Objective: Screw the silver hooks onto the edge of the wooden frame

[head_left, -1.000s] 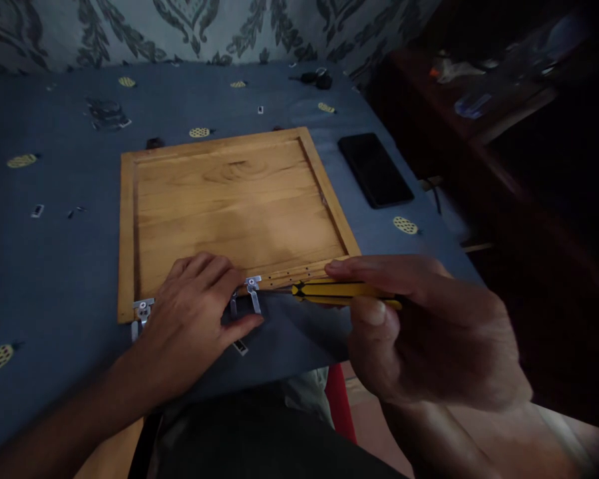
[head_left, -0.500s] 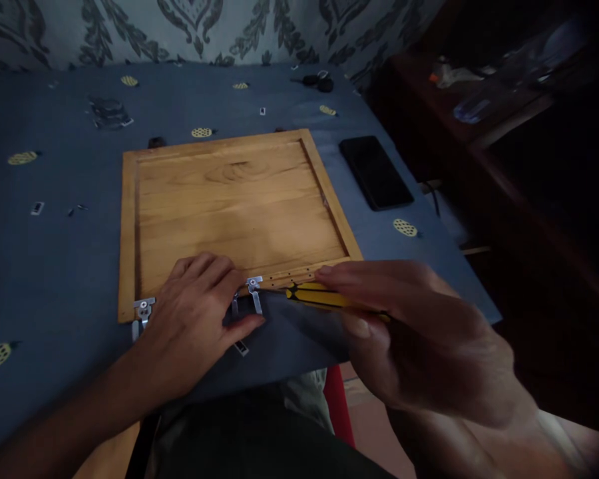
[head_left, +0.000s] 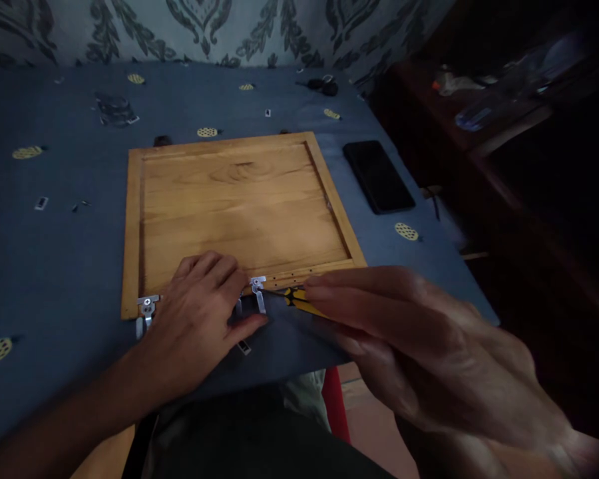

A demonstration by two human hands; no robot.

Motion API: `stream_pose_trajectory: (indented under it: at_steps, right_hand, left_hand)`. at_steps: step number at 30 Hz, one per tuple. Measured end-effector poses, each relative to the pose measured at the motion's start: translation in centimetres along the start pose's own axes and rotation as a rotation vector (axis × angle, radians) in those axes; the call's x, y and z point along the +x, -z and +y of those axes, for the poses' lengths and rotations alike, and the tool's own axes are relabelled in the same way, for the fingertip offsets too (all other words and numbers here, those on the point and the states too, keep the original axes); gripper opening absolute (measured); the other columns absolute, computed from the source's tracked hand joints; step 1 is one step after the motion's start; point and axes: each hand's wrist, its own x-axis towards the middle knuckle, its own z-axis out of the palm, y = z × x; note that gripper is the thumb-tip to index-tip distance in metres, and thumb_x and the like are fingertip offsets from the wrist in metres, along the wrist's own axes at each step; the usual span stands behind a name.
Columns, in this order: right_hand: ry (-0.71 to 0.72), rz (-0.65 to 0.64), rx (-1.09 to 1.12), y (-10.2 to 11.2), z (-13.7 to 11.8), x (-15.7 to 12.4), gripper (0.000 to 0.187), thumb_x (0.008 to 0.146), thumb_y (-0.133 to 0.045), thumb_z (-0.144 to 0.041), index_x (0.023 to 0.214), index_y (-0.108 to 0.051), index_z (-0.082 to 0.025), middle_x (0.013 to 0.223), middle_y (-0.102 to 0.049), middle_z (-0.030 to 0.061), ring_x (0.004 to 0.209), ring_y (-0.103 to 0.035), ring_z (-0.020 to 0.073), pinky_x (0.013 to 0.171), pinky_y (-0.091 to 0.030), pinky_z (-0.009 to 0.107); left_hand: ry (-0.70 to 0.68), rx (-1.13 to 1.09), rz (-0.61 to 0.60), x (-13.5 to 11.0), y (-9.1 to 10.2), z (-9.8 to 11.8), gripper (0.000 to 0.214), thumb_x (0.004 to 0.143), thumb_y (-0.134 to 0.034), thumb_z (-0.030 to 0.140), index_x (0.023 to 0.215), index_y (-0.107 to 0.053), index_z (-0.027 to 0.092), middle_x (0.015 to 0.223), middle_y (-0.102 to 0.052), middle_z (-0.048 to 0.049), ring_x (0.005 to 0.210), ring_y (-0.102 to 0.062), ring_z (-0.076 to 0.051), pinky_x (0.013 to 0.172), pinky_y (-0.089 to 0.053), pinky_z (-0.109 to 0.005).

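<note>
A framed wooden panel (head_left: 244, 206) lies on the blue tablecloth, with metal brackets along its near edge. One bracket (head_left: 148, 304) is at the near left corner; another bracket (head_left: 258, 293) sits near the middle of that edge. My left hand (head_left: 199, 303) is bent over the near edge between them, thumb beside the middle bracket; its fingertips are partly hidden. A yellow-and-black screwdriver (head_left: 304, 301) is gripped in my right hand (head_left: 409, 332), its shaft angled left with the tip at the middle bracket. The handle's back end is hidden by my fingers.
A black phone (head_left: 378, 175) lies right of the panel. Black-handled scissors or keys (head_left: 322, 85) rest at the back, and a small clear plastic bag (head_left: 114, 110) back left. Small dark pieces (head_left: 80, 205) lie at left. A dark wooden furniture edge (head_left: 499, 173) stands on the right.
My right hand has turned around the screwdriver, covering more of its handle. The tip stays at the middle bracket. My left hand keeps its place; the whole view has shifted slightly.
</note>
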Motion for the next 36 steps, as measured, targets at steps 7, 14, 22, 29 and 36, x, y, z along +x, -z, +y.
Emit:
stream_pose_trajectory:
  at_steps: [7,14,22,29,36]
  right_hand:
    - [0.082,-0.081,0.104,-0.7,0.6,0.4,0.049,0.096,-0.062,-0.003,0.135,-0.063,-0.033,0.108,-0.077,-0.0029,0.093,-0.08,0.0178,0.067,-0.066,0.026]
    - [0.079,-0.15,0.137,-1.3,0.0,1.0,0.032,0.096,-0.062,-0.004,0.12,-0.065,-0.025,0.109,-0.078,-0.0028,0.095,-0.078,0.0123,0.076,-0.065,0.02]
    - [0.144,-0.266,0.225,-1.2,1.3,2.4,0.041,0.098,-0.057,-0.006,0.126,-0.071,-0.033,0.108,-0.081,-0.0038,0.088,-0.08,0.0145,0.072,-0.066,0.023]
    - [0.059,-0.175,0.185,-1.6,1.4,1.4,0.022,0.101,-0.066,-0.033,0.121,-0.075,-0.031,0.095,-0.082,-0.0001,0.075,-0.079,0.0165,0.068,-0.066,0.026]
    - [-0.086,0.133,0.246,-3.1,1.0,-1.0,0.016,0.099,-0.071,-0.032,0.114,-0.074,-0.027,0.09,-0.082,-0.0004,0.075,-0.079,0.0178,0.066,-0.066,0.029]
  left_hand:
    - [-0.005,-0.017,0.036,0.0,-0.3,0.0,0.017,0.09,-0.078,0.034,0.094,-0.067,0.021,0.097,-0.07,-0.0067,0.096,-0.064,-0.031,0.086,-0.053,-0.052]
    - [0.032,0.013,-0.008,0.1,0.1,0.4,0.011,0.095,-0.07,0.03,0.092,-0.066,0.02,0.093,-0.065,-0.0043,0.097,-0.063,-0.029,0.088,-0.053,-0.05]
    - [0.001,0.006,0.041,0.1,-0.3,0.2,0.018,0.093,-0.075,0.035,0.09,-0.066,0.019,0.09,-0.065,-0.0062,0.092,-0.062,-0.029,0.083,-0.052,-0.048]
    - [0.002,-0.022,0.002,0.2,-0.4,0.2,0.025,0.09,-0.08,0.039,0.092,-0.067,0.018,0.098,-0.069,-0.0068,0.097,-0.062,-0.03,0.085,-0.049,-0.047]
    - [-0.011,0.029,0.002,0.2,-0.2,0.3,0.025,0.089,-0.081,0.038,0.095,-0.07,0.016,0.093,-0.067,-0.007,0.095,-0.061,-0.03,0.085,-0.047,-0.045]
